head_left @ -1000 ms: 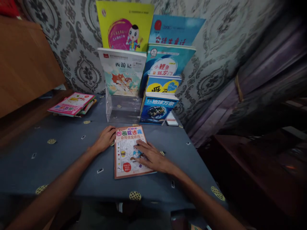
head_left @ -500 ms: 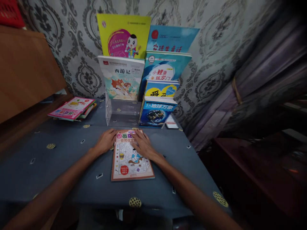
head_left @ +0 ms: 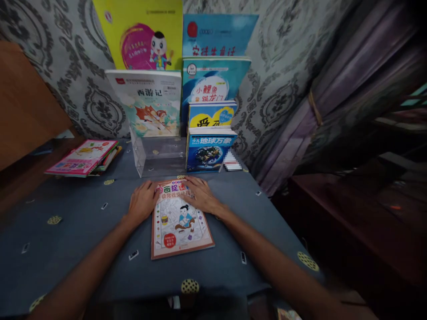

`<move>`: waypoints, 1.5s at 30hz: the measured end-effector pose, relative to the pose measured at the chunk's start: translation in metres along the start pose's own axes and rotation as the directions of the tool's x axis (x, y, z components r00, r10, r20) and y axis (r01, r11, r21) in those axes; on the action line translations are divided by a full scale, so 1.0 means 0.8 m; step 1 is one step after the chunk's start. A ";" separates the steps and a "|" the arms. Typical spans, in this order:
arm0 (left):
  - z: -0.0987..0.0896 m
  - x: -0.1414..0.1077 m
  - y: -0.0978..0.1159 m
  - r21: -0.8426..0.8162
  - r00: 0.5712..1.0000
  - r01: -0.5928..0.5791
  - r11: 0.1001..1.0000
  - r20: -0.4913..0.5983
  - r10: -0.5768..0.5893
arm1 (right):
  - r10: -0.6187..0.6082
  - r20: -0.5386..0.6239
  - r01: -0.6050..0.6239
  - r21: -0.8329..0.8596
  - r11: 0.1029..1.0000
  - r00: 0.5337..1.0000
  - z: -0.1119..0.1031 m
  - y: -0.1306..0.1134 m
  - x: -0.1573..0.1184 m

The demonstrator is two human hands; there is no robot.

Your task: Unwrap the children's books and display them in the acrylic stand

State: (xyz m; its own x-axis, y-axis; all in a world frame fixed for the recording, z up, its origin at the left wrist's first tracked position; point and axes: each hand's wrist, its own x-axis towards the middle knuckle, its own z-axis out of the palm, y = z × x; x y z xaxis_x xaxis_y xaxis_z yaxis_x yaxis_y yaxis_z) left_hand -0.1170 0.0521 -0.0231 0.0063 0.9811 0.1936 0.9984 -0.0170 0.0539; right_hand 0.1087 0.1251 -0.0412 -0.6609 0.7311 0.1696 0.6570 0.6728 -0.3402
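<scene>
A picture book (head_left: 182, 222) with an orange-brown border and a seated figure in blue lies on the cloth-covered table in front of me, cover up. My left hand (head_left: 143, 200) is closed about its upper left edge, with the fingertips partly hidden. On the opposite side my right hand (head_left: 202, 195) holds the upper right corner, covering part of the title. Just behind the book stands a clear acrylic book rack (head_left: 160, 166). Its left column bears a white book (head_left: 150, 104) and a yellow-green book (head_left: 143, 26), above a bare lower tier.
In the rack's right column stand several blue books, with an earth-cover book (head_left: 210, 153) in front. A small stack of books (head_left: 83, 158) lies at the left. A brown wooden panel (head_left: 30, 102) borders the table there. A tied curtain (head_left: 300, 129) hangs at the right.
My right hand has shifted from lying across the cover to the book's upper right edge, showing more of the title. The book has turned slightly, and the view has moved closer.
</scene>
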 end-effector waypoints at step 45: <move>-0.002 -0.097 0.112 -0.256 0.709 -0.680 0.687 0.005 0.705 | 0.004 -0.049 -0.004 0.005 1.000 0.999 0.005 0.015 0.001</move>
State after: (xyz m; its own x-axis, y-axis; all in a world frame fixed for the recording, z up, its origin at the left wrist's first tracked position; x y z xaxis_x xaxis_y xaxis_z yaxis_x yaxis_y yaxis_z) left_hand -0.0282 -0.0259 -0.0320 0.7083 0.6849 0.1707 0.6668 -0.7286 0.1563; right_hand 0.1146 0.1337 -0.0493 -0.6399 0.7383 0.2131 0.6575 0.6696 -0.3455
